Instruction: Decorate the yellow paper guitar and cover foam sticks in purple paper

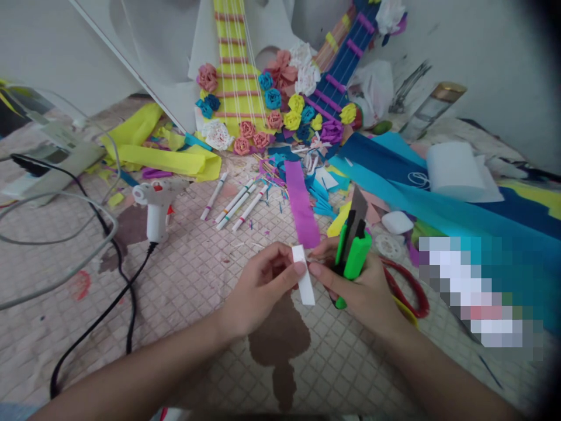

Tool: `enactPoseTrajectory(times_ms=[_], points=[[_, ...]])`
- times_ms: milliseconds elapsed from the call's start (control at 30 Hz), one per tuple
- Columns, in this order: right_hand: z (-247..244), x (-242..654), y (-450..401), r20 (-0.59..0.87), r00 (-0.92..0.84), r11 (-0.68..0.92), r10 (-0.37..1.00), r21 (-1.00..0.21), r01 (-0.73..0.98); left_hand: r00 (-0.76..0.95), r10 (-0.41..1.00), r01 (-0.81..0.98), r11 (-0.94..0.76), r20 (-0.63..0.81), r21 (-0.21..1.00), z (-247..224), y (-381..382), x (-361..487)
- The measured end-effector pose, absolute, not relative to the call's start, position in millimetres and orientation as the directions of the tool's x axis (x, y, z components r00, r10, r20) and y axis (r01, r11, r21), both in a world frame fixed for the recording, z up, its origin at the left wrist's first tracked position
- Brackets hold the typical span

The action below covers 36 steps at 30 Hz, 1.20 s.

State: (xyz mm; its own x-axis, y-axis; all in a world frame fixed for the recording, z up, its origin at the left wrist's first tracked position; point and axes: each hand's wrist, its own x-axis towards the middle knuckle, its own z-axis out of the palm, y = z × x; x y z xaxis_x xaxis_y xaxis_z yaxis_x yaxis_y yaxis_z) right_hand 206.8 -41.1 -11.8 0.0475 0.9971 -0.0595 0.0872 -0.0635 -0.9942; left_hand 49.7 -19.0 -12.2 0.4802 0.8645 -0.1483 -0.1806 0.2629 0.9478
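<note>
My left hand (268,279) pinches a short white strip (306,286) between thumb and fingers, holding it upright above the tiled tabletop. In my right hand (357,286) is a green box cutter (357,256), its blade out and pointing up and away. The right thumb and forefinger come together at the strip's right edge; whether they grip it too, I cannot tell. Beneath both hands lies a flat brown guitar-shaped piece (280,336). Just beyond the strip's top end is a purple crepe paper strip (302,204).
A white glue gun (156,207) with a black cord stands left. Several white sticks with coloured bands (236,202) lie ahead. Red-handled scissors (409,289) rest by my right hand. Flower-trimmed yellow (239,70) and blue (337,82) paper guitars lean at the back. A white roll (456,169) lies right.
</note>
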Motion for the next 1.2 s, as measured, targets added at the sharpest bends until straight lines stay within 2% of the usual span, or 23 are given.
enactPoseTrajectory(times_ms=[67,300,500,633,733,833,967,1200], points=[[-10.8,207.3,-41.4,-0.041,0.037,-0.046,0.998,-0.991,0.124,0.465,0.871,-0.233,0.291,-0.156,0.928,-11.1,-18.7,50.3],[-6.3,209.4,-42.1,0.054,-0.057,0.067,0.997,-0.966,0.25,0.457,0.875,-0.249,0.296,-0.158,0.922,-9.0,-19.9,49.5],[-3.3,206.5,-43.3,0.117,-0.093,0.146,0.989,-0.895,0.422,0.448,0.866,-0.211,0.343,-0.221,0.915,-13.4,-22.7,48.4],[-4.8,208.1,-41.8,0.34,-0.005,0.298,0.94,-0.818,0.492,0.42,0.877,-0.234,0.353,-0.233,0.906,-16.8,-23.6,48.3],[-4.7,211.6,-40.9,0.456,-0.066,0.406,0.888,-0.707,0.579,0.396,0.904,-0.369,0.319,-0.163,0.873,-16.1,-20.9,48.9],[-2.5,212.7,-40.6,0.446,-0.245,0.487,0.861,-0.581,0.652,0.361,0.92,-0.456,0.318,-0.154,0.831,-12.9,-17.3,48.5],[-1.6,210.8,-40.0,0.371,-0.4,0.536,0.838,-0.424,0.73,0.278,0.94,-0.438,0.309,-0.2,0.844,-9.5,-15.2,46.6],[-4.7,212.0,-39.0,0.31,-0.428,0.524,0.849,-0.389,0.758,0.282,0.95,-0.386,0.238,-0.132,0.891,-16.7,-18.0,43.9]])
